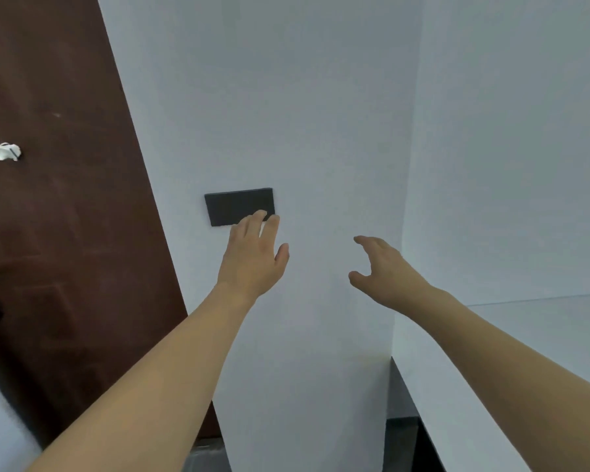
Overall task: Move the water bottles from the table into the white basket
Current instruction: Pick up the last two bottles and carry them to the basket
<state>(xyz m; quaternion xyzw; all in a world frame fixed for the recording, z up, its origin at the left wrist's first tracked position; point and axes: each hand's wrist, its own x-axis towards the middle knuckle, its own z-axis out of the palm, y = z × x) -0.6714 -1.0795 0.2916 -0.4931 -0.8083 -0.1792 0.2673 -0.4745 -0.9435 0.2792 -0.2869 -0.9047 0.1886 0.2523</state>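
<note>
No water bottle, table top or white basket shows in the head view. Both my arms reach forward toward a white wall. My left hand (252, 253) is held flat with fingers extended, its fingertips at the lower right corner of a black rectangular wall plate (234, 206). My right hand (382, 270) hovers to the right of it, fingers curved and apart, holding nothing.
A dark brown door (58, 216) fills the left side, with a small white crumpled thing (5, 152) stuck on it. The white wall (321, 114) turns a corner at the right. A white ledge (539, 321) runs along the lower right, dark floor (402, 434) below.
</note>
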